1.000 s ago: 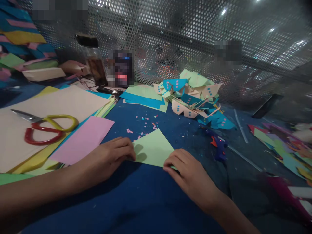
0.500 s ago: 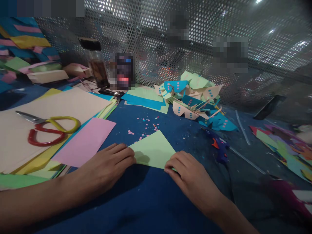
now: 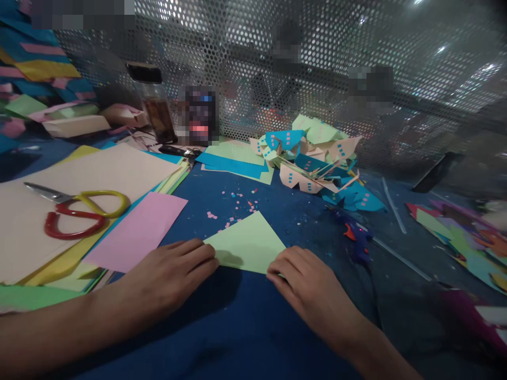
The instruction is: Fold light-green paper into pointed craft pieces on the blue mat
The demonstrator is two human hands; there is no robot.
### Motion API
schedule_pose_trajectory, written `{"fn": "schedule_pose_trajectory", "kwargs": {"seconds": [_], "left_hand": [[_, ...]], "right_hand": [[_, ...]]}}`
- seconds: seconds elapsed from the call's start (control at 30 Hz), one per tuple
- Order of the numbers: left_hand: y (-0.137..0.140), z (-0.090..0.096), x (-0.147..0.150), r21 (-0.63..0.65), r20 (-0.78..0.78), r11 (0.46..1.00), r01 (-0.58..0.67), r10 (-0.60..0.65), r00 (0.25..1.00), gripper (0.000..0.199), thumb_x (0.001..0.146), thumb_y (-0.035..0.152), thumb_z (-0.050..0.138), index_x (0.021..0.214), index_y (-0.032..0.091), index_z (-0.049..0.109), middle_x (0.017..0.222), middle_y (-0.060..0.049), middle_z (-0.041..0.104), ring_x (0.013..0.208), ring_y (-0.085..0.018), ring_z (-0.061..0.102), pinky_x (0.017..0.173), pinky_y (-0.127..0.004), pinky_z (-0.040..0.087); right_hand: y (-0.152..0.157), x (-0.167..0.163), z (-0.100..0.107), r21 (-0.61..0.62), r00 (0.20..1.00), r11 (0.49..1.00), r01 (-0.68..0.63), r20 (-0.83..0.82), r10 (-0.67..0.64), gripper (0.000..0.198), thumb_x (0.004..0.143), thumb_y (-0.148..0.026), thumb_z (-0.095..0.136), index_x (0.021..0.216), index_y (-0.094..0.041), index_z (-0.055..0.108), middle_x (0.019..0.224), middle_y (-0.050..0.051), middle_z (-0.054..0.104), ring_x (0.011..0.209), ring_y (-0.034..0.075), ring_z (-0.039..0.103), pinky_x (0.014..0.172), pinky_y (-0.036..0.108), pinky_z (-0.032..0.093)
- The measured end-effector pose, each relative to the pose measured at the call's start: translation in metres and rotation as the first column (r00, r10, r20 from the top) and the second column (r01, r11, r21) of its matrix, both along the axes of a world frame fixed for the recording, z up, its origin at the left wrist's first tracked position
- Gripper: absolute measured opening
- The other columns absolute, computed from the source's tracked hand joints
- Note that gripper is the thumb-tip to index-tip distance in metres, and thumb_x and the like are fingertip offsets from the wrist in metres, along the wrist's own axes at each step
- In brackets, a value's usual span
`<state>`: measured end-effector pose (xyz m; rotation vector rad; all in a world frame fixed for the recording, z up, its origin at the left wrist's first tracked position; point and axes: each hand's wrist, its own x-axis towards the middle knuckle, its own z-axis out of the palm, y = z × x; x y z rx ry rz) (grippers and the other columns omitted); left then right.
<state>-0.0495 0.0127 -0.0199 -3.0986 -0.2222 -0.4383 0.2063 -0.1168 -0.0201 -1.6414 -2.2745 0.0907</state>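
A light green sheet of paper (image 3: 250, 240), folded into a triangle with its point facing away, lies on the blue table (image 3: 253, 322). My left hand (image 3: 184, 272) has its curled fingers on the paper's left corner, which they hide. At the right corner, the fingers of my right hand (image 3: 307, 279) are closed with thumb and fingertips pinching the edge. Just left of the triangle, partly behind my left hand, is a pink sheet of paper (image 3: 138, 229). Tiny paper scraps (image 3: 233, 211) are scattered beyond the triangle's point.
Scissors (image 3: 79, 208) with red and yellow handles rest on a paper stack (image 3: 114, 163). Folded paper boats (image 3: 312, 158) are piled at the back. A blue glue gun (image 3: 358, 240) and glue sticks (image 3: 394, 206) lie right. Behind the bottle (image 3: 158, 113) rises a perforated metal panel (image 3: 241, 58).
My left hand has shifted slightly leftward along the paper's left corner, baring a little more of it. My right hand and the folded paper stay nearly in place.
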Motion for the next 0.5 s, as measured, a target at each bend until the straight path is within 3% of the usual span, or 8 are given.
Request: {"fn": "schedule_pose_trajectory", "kwargs": {"seconds": [0.5], "left_hand": [[0.0081, -0.0093, 0.0004, -0.052, 0.062, 0.999, 0.007, -0.004, 0.998, 0.022, 0.099, 0.012, 0.041, 0.100, 0.017, 0.062, 0.088, -0.006, 0.063, 0.075, -0.018, 0.055, 0.064, -0.029, 0.045]], "right_hand": [[0.0010, -0.0017, -0.0016, 0.080, 0.998, 0.997, -0.001, 0.068, -0.005, 0.022, 0.099, -0.017, 0.048, 0.087, -0.018, 0.066, 0.082, 0.004, 0.064, 0.082, 0.018, 0.059, 0.075, 0.033, 0.047]]}}
